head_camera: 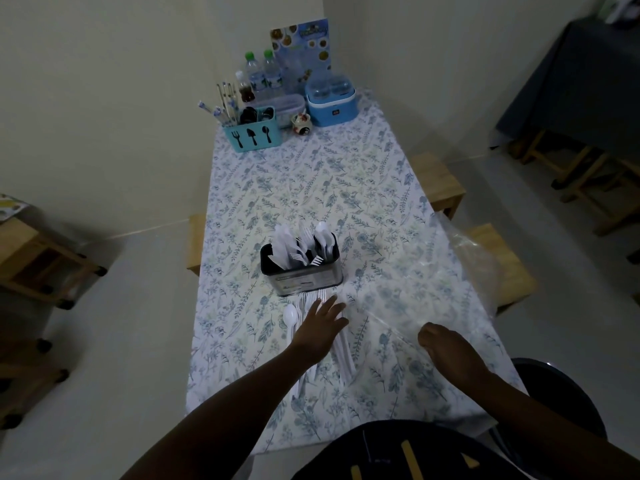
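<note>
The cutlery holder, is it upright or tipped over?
Upright: the holder stands on its base on the table, and white cutlery sticks up out of its open top.

The table [311,188] in front of me wears a blue floral cloth. At its far end, at twelve o'clock, a teal caddy [252,135] printed with fork, knife and spoon holds chopsticks [227,98]. Behind it stand two green-capped water bottles [261,72] and a dark sauce bottle [245,88]. At one o'clock from the caddy a menu card [304,46] leans in the corner behind a blue condiment box [331,103]. Wooden stools [440,181] sit at my two o'clock, and another stool [34,258] at nine.
</note>
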Tool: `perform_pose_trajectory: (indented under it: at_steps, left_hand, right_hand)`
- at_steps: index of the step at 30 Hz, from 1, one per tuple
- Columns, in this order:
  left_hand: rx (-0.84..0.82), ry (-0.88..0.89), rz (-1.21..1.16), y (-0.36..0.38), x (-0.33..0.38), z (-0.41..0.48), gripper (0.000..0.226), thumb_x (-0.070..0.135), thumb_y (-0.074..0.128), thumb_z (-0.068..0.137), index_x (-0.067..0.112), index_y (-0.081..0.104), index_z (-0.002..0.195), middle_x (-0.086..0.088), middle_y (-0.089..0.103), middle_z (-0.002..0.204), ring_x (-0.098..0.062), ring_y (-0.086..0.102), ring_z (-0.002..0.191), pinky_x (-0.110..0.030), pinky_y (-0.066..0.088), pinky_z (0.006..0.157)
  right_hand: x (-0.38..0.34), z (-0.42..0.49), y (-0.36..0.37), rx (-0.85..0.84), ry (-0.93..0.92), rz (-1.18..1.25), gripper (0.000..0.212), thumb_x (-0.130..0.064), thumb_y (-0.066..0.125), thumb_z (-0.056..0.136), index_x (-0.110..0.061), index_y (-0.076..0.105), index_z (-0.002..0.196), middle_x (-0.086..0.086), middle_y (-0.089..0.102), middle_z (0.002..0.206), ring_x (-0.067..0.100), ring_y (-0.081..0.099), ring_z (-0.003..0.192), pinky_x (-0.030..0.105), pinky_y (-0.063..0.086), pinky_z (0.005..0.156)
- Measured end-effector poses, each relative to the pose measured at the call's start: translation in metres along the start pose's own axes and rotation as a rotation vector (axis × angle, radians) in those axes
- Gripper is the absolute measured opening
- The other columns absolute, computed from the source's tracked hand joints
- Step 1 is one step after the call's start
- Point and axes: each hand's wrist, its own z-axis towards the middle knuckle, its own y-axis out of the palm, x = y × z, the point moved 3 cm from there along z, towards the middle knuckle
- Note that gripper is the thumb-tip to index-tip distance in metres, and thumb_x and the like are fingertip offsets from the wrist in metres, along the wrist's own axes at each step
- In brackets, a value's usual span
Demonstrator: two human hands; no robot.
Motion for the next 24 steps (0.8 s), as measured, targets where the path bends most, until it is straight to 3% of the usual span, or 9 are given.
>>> perform_pose_trajectory:
  at_steps: [5,8,10,12,14,18,24]
  left_hand:
    - [0.024,-0.070,-0.072,-0.002,0.002,-0.011,0.078,-0.019,0.045,0.074,0.020,0.042,0.141,-0.006,0.017,0.160,-0.027,0.000,0.150,-0.045,-0.005,0.118]
    - [0.025,-0.116,-0.129,-0.002,0.000,-0.017,0.078,-0.015,0.044,0.077,0.022,0.037,0.145,-0.003,0.015,0.161,-0.024,-0.001,0.150,-0.044,-0.002,0.120]
    - [0.030,-0.134,-0.173,-0.002,-0.001,-0.021,0.071,-0.009,0.044,0.080,0.020,0.039,0.144,-0.004,0.018,0.160,-0.024,0.001,0.150,-0.046,0.003,0.121]
    - [0.041,-0.152,-0.215,-0.002,-0.002,-0.025,0.066,-0.004,0.044,0.082,0.018,0.040,0.144,-0.005,0.022,0.159,-0.025,0.004,0.149,-0.050,0.009,0.121]
    - [0.045,-0.169,-0.239,-0.001,-0.003,-0.029,0.065,-0.001,0.045,0.083,0.018,0.038,0.145,-0.005,0.021,0.159,-0.024,0.004,0.149,-0.049,0.010,0.121]
    - [0.076,-0.217,-0.297,0.002,-0.002,-0.035,0.062,0.004,0.047,0.086,0.021,0.038,0.145,-0.002,0.024,0.158,-0.022,0.006,0.149,-0.047,0.012,0.121]
    - [0.158,-0.239,-0.354,0.000,-0.002,-0.040,0.056,0.010,0.054,0.086,0.015,0.044,0.141,-0.006,0.035,0.153,-0.025,0.019,0.147,-0.039,0.018,0.120]
  right_hand:
    - [0.003,-0.007,0.008,-0.036,-0.002,0.028,0.022,0.001,0.064,0.072,-0.020,0.056,0.069,-0.006,0.052,0.076,0.004,0.048,0.060,0.017,0.039,0.050]
    - [-0.003,-0.009,0.008,-0.035,-0.009,0.055,0.020,-0.004,0.060,0.074,-0.023,0.055,0.069,-0.010,0.050,0.075,-0.004,0.039,0.062,0.009,0.026,0.056]
    - [-0.010,-0.009,0.008,-0.035,-0.006,0.039,0.016,-0.010,0.054,0.076,-0.024,0.055,0.069,-0.010,0.052,0.074,-0.003,0.045,0.060,0.007,0.026,0.055]
    - [-0.014,-0.010,0.012,-0.027,-0.012,0.016,0.012,-0.015,0.047,0.079,-0.024,0.055,0.075,-0.008,0.053,0.079,0.004,0.055,0.062,0.012,0.038,0.053]
    - [-0.017,-0.010,0.012,-0.045,0.037,0.042,0.010,-0.015,0.057,0.079,-0.020,0.060,0.087,-0.004,0.057,0.092,0.012,0.060,0.075,0.023,0.047,0.061]
    - [-0.028,-0.006,0.008,-0.052,0.121,0.053,0.037,-0.019,0.070,0.076,-0.014,0.063,0.112,0.000,0.060,0.117,0.020,0.060,0.103,0.032,0.050,0.082]
    - [-0.049,0.000,0.006,0.063,0.096,0.069,0.051,-0.017,0.085,0.062,-0.012,0.069,0.110,0.006,0.066,0.117,0.024,0.065,0.105,0.036,0.055,0.085]
